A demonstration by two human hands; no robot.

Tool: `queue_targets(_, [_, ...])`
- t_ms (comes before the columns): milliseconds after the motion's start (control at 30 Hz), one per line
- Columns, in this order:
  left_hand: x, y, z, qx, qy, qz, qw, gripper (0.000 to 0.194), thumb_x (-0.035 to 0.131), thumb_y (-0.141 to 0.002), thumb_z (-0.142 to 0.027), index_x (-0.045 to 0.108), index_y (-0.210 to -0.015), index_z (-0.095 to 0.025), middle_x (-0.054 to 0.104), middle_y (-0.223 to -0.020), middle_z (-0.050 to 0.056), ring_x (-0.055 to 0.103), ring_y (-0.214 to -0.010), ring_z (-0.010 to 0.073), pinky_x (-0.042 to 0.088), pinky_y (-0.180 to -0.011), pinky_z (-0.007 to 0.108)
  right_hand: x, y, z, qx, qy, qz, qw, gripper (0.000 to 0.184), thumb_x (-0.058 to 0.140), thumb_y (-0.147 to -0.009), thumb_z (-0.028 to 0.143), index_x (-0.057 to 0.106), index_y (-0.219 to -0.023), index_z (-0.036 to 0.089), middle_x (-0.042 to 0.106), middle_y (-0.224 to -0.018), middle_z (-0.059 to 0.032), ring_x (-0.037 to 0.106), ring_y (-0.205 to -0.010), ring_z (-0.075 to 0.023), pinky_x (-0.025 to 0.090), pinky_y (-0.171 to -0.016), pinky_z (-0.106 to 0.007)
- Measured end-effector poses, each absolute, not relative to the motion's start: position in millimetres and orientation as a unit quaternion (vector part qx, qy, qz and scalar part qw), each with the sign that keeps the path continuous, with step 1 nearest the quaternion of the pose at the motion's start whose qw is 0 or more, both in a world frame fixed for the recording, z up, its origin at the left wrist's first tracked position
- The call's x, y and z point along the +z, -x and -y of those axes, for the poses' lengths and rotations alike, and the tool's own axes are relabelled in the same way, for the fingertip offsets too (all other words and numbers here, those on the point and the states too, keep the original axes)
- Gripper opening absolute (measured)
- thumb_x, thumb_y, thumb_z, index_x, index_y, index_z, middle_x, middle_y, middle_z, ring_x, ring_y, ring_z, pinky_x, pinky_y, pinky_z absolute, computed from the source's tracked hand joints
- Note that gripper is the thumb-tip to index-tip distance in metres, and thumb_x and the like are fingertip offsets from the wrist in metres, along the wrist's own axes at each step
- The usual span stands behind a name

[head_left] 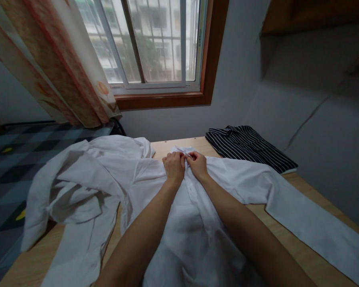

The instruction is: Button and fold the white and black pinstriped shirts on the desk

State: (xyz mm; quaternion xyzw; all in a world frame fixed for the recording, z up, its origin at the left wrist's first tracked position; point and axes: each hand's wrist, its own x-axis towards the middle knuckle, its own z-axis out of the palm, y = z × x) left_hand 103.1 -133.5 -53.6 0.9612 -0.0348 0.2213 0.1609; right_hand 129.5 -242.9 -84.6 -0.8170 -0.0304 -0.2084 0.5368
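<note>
A white button-up shirt [185, 223] lies front side up on the wooden table, one sleeve stretched out to the right. At its collar, my left hand [175, 165] and my right hand [197, 164] meet, fingers closed in a pinch on the fabric. The collar [179, 149] shows just beyond my fingertips. Whether a button sits between the fingers is hidden. Below my hands, the button placket runs down the shirt's middle toward me.
More white clothing [77, 187] lies crumpled on the left. A folded black striped garment [248, 145] rests at the table's back right corner. The wooden table [311, 235] borders a checked bed [6, 191] on the left. Behind are a curtain [62, 59] and a window [155, 48].
</note>
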Motion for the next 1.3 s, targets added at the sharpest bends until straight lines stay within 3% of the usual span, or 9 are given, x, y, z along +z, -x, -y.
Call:
queue_targets(200, [-56,-107,131,0.231,-0.953,0.04,0.19,0.025,0.044,-0.095,-0.029,0.067,-0.096,-0.02,0.071,-0.095,0.008,0.059,-0.096,0.0257,0.037,-0.087,0.04,-84,-129,245,-0.191,0.794,0.062,0.574,0.023,0.059,-0.076,0.035,0.072,-0.079,0.016,0.068,-0.07,-0.0017,0.057,-0.063,-0.0163,0.043,-0.062,-0.025])
queue_targets(333, [-59,-111,128,0.229,-0.935,0.058,0.265,0.024,0.047,-0.093,-0.027,0.07,-0.093,-0.019,0.072,-0.091,0.006,0.063,-0.089,0.0216,0.042,-0.083,0.033,-84,-133,250,-0.164,0.757,0.072,0.628,0.036,0.048,-0.084,0.041,0.069,-0.07,0.015,0.066,-0.066,-0.0017,0.059,-0.065,-0.0165,0.044,-0.063,-0.025])
queue_targets(400, [-61,-114,127,0.228,-0.92,0.066,0.313,0.022,0.05,-0.09,-0.025,0.071,-0.091,-0.018,0.073,-0.09,0.006,0.064,-0.086,0.0196,0.045,-0.08,0.03,-85,-135,252,-0.162,0.754,0.077,0.632,0.032,0.048,-0.082,0.038,0.068,-0.071,0.016,0.067,-0.068,-0.0017,0.06,-0.066,-0.0167,0.046,-0.065,-0.026])
queue_targets(567, [-65,-119,125,0.216,-0.879,0.057,0.421,0.016,0.059,-0.083,-0.023,0.075,-0.085,-0.018,0.075,-0.086,0.004,0.067,-0.077,0.0167,0.048,-0.077,0.025,-86,-134,251,-0.196,0.783,0.082,0.584,0.014,0.057,-0.071,0.025,0.067,-0.076,0.017,0.067,-0.07,-0.0014,0.058,-0.063,-0.0163,0.046,-0.063,-0.026])
queue_targets(967, [-66,-122,123,0.19,-0.818,0.067,0.539,0.019,0.064,-0.077,-0.032,0.074,-0.074,-0.016,0.073,-0.072,0.003,0.066,-0.069,0.0162,0.048,-0.066,0.024,-77,-119,250,-0.291,0.872,0.112,0.377,0.01,0.059,-0.081,0.019,0.067,-0.075,0.018,0.067,-0.075,-0.0041,0.059,-0.073,-0.0191,0.043,-0.072,-0.029])
queue_targets(1300, [-68,-122,126,0.254,-0.789,0.083,0.554,0.002,0.055,-0.076,-0.019,0.056,-0.077,-0.018,0.062,-0.069,-0.001,0.058,-0.065,0.0133,0.044,-0.064,0.024,-77,-121,248,-0.285,0.848,0.124,0.43,0.009,0.06,-0.08,0.02,0.066,-0.074,0.019,0.067,-0.076,-0.0038,0.06,-0.071,-0.0187,0.044,-0.072,-0.029])
